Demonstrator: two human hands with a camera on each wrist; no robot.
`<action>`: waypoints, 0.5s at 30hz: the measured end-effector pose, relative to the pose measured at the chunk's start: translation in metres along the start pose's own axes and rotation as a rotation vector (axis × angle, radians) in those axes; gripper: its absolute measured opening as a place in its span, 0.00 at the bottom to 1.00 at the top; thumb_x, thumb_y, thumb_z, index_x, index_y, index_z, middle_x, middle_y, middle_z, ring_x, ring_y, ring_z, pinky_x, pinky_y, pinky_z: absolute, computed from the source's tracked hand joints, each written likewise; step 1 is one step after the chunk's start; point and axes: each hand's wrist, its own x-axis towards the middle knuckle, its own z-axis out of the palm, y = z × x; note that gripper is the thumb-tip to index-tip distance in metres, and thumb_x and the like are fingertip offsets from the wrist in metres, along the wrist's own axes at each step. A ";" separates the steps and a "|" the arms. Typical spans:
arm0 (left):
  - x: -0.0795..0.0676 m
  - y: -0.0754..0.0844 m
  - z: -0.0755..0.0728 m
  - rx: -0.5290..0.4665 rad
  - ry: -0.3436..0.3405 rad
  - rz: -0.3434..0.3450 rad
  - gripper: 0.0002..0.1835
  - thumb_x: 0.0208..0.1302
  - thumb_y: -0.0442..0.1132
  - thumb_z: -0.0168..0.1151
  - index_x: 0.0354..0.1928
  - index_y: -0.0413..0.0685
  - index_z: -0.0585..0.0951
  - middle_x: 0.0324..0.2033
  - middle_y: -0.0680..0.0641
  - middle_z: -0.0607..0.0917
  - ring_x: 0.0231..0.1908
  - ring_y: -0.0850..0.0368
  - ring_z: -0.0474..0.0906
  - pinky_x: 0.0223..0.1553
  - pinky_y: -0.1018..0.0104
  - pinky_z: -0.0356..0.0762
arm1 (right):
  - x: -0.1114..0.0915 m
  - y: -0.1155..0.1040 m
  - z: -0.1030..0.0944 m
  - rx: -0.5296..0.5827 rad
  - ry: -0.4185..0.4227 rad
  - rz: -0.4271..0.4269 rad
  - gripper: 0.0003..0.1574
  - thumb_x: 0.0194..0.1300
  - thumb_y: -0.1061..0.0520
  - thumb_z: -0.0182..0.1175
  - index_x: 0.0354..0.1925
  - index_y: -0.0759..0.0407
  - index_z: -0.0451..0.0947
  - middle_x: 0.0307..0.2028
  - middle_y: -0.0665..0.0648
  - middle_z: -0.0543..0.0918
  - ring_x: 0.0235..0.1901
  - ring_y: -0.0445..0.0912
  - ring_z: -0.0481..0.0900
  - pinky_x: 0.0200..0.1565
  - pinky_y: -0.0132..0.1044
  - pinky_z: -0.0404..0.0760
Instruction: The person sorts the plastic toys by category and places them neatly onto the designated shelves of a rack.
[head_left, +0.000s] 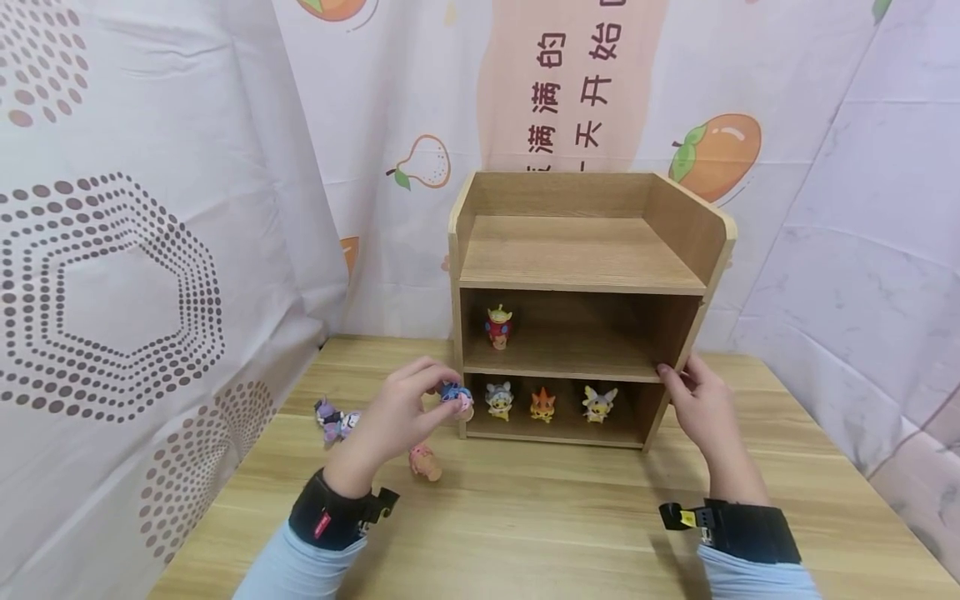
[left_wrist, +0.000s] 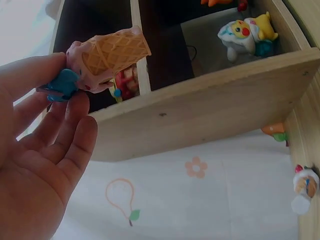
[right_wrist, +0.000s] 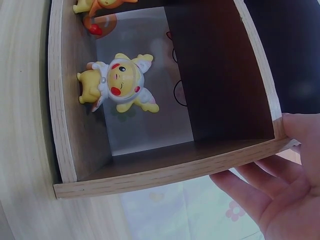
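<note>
Grips: left hand [head_left: 399,414] on blue-pink waffle-cone figurine [left_wrist: 111,54], right hand [head_left: 703,407] on boxy light-wood shelf edge [right_wrist: 185,173], open compartment [head_left: 592,333] beside thumb [right_wrist: 301,126].

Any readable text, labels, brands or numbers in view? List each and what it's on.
"满满的": backdrop cloth, left column, bottom to top; the character below is mostly hidden by the shelf unit.
"天开始": same cloth, right column, bottom to top; a stroke shows below, and the top character is cut off.
Red tag on left wrist strap: white marking, too small to read.
</note>
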 end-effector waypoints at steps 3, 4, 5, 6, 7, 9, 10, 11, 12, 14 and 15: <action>0.007 0.004 0.002 -0.007 -0.002 0.018 0.13 0.61 0.35 0.75 0.46 0.45 0.85 0.42 0.52 0.83 0.41 0.60 0.79 0.39 0.60 0.82 | 0.000 0.001 0.000 0.005 0.002 0.003 0.27 0.78 0.49 0.56 0.67 0.60 0.73 0.58 0.72 0.79 0.55 0.68 0.80 0.36 0.17 0.74; 0.009 0.005 0.003 -0.010 -0.002 0.024 0.13 0.61 0.35 0.75 0.46 0.45 0.84 0.42 0.51 0.83 0.41 0.59 0.79 0.40 0.60 0.82 | 0.000 0.001 0.000 0.006 0.002 0.004 0.27 0.78 0.49 0.56 0.67 0.60 0.73 0.58 0.73 0.79 0.55 0.68 0.80 0.35 0.16 0.74; 0.011 0.006 0.004 -0.012 -0.002 0.029 0.12 0.61 0.35 0.75 0.46 0.45 0.84 0.42 0.51 0.83 0.40 0.59 0.79 0.40 0.60 0.82 | 0.000 0.001 0.000 0.010 0.001 0.006 0.27 0.78 0.49 0.56 0.67 0.61 0.72 0.58 0.73 0.79 0.55 0.69 0.80 0.35 0.16 0.73; 0.012 0.008 0.005 -0.010 -0.002 0.032 0.12 0.61 0.35 0.75 0.46 0.45 0.84 0.42 0.51 0.83 0.40 0.59 0.79 0.40 0.61 0.82 | 0.000 0.002 0.000 0.011 0.000 0.008 0.27 0.78 0.49 0.56 0.68 0.61 0.72 0.58 0.73 0.79 0.55 0.69 0.79 0.35 0.16 0.74; 0.014 0.009 0.005 -0.010 -0.003 0.034 0.12 0.61 0.35 0.75 0.45 0.45 0.84 0.42 0.51 0.83 0.40 0.59 0.79 0.40 0.61 0.82 | 0.000 0.002 0.000 0.012 -0.002 0.010 0.28 0.78 0.49 0.56 0.68 0.61 0.72 0.59 0.73 0.79 0.55 0.69 0.79 0.35 0.18 0.76; 0.018 0.012 0.006 -0.012 -0.006 0.036 0.12 0.61 0.36 0.75 0.45 0.45 0.84 0.42 0.51 0.83 0.40 0.60 0.78 0.40 0.61 0.82 | 0.000 0.002 -0.001 0.002 -0.003 0.010 0.28 0.78 0.48 0.56 0.68 0.61 0.72 0.59 0.73 0.79 0.55 0.69 0.79 0.36 0.24 0.81; 0.019 0.013 0.007 -0.013 -0.007 0.038 0.12 0.61 0.35 0.75 0.45 0.45 0.84 0.41 0.51 0.83 0.40 0.60 0.78 0.40 0.61 0.82 | 0.000 0.001 -0.001 -0.003 -0.003 0.010 0.28 0.78 0.48 0.56 0.67 0.60 0.72 0.59 0.73 0.79 0.55 0.68 0.80 0.37 0.30 0.84; 0.021 0.014 0.007 -0.013 -0.010 0.040 0.12 0.61 0.36 0.75 0.45 0.45 0.84 0.41 0.51 0.82 0.40 0.60 0.78 0.40 0.61 0.82 | 0.000 0.001 -0.001 -0.008 -0.002 0.010 0.28 0.78 0.48 0.55 0.68 0.60 0.72 0.59 0.73 0.79 0.55 0.68 0.80 0.38 0.36 0.85; 0.023 0.015 0.008 -0.013 -0.012 0.038 0.12 0.61 0.36 0.75 0.45 0.45 0.84 0.41 0.51 0.82 0.40 0.60 0.78 0.39 0.61 0.82 | 0.000 0.001 -0.001 -0.013 -0.002 0.011 0.28 0.78 0.48 0.55 0.68 0.60 0.72 0.59 0.73 0.79 0.55 0.68 0.80 0.40 0.42 0.86; 0.027 0.016 0.010 -0.014 -0.011 0.045 0.11 0.62 0.36 0.74 0.45 0.44 0.84 0.41 0.51 0.82 0.39 0.59 0.78 0.39 0.62 0.81 | 0.000 0.001 0.000 -0.019 -0.002 0.013 0.28 0.78 0.47 0.55 0.68 0.60 0.72 0.59 0.73 0.79 0.55 0.68 0.80 0.42 0.53 0.84; 0.028 0.017 0.011 -0.014 -0.010 0.049 0.11 0.62 0.36 0.74 0.45 0.44 0.84 0.41 0.51 0.82 0.38 0.59 0.77 0.38 0.63 0.81 | 0.000 0.001 0.000 -0.021 -0.002 0.015 0.28 0.78 0.47 0.55 0.68 0.60 0.72 0.59 0.73 0.79 0.55 0.68 0.80 0.43 0.56 0.83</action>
